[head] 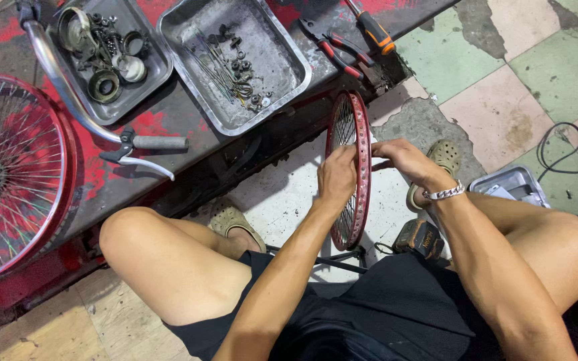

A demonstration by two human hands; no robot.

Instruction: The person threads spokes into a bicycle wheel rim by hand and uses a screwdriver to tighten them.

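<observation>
Head view: we are working on the red wheel rim [350,175], which stands upright on edge between our knees, just below the metal tray [282,70] of spokes. Our left hand [336,175] is wrapped around the rim's left side; our right hand [406,159] pinches at its top edge — seemingly fitting spokes. The next move likely calls for steadying the rim.

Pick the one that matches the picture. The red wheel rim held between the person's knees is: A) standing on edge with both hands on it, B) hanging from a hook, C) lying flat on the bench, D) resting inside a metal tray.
A: the red wheel rim stands on edge between the knees, with the left hand and the right hand both gripping it.
</observation>
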